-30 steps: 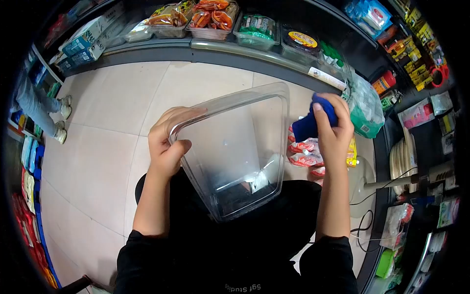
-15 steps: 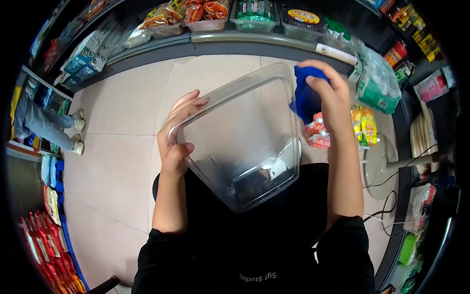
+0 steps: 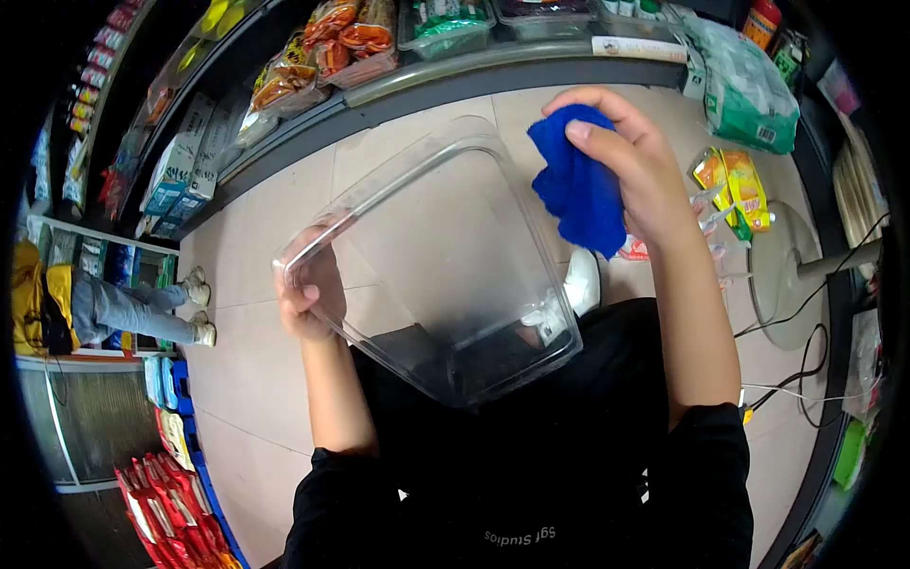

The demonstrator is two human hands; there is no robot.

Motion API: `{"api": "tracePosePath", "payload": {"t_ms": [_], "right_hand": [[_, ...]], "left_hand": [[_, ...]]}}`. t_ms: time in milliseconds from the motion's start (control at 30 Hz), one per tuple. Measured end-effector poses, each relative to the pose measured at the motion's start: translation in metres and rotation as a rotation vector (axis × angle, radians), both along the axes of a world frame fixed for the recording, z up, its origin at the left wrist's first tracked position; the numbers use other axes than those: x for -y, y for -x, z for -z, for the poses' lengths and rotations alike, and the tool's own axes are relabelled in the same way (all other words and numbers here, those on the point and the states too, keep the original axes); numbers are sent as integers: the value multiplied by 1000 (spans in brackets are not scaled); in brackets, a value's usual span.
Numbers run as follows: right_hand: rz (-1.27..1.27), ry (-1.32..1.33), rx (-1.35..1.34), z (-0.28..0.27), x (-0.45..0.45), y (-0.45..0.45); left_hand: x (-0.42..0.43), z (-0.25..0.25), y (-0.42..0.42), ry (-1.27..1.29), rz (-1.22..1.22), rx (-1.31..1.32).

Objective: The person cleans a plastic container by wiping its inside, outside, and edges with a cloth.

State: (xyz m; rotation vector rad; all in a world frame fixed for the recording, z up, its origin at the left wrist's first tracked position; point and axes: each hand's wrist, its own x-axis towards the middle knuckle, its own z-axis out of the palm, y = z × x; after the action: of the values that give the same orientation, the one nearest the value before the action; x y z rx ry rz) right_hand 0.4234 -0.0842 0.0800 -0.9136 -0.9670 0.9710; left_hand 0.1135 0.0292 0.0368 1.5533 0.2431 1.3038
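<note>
A clear plastic container (image 3: pixel 445 275) is tilted in front of my body, and the floor and my dark clothes show through it. My left hand (image 3: pixel 311 284) grips its left rim, thumb on the near side and the other fingers behind the plastic. To the right of the container, my right hand (image 3: pixel 626 156) pinches a blue cloth (image 3: pixel 580 180) between thumb and fingers. The cloth hangs down in folds, apart from the container's right wall. Part of my right hand's fingers is hidden behind the cloth.
Ahead runs a shelf edge (image 3: pixel 417 83) with bagged snacks in clear tubs. A green-and-white package (image 3: pixel 744 90) and a yellow packet (image 3: pixel 735 185) lie to the right, near a round stand base (image 3: pixel 782 284) and cables. A person (image 3: pixel 133 303) stands at left; red packets (image 3: pixel 171 503) are stacked nearer.
The blue cloth and my right hand have moved away from the container's right wall. My left hand and the container have shifted slightly left. The view has turned, showing more of the person at left.
</note>
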Motion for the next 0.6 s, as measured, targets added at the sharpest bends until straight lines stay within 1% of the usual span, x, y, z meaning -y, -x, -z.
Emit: {"api": "tracePosePath", "payload": {"t_ms": [33,67,100,167,200,233,333,400,500,600], "right_hand": [[20,27,17,1,2,-3],[116,-61,122,6,-3,-6],[122,-59,109,11,-7,-5],[138,-100,193,18,-17,2],[172,-168,343,21,-22,5],[133,-209,307,26,-27,11],[136,-160,249,30,-28,17],[42,75,367,30,-21,13],[52,91,299,49,-11,21],[1,127,271,65,4,20]], "left_hand": [[-5,2,1,33,12,-11],[-8,3,-1,64,23,-24],[-10,5,-3,65,29,-37],[-11,7,-7,108,40,-5],[-11,7,-9,107,35,-13],[-11,7,-10,112,47,-1],[-10,10,-6,146,68,32],[-8,13,-4,182,85,60],[-8,14,-5,195,59,51],[-13,18,-2,197,79,84]]}}
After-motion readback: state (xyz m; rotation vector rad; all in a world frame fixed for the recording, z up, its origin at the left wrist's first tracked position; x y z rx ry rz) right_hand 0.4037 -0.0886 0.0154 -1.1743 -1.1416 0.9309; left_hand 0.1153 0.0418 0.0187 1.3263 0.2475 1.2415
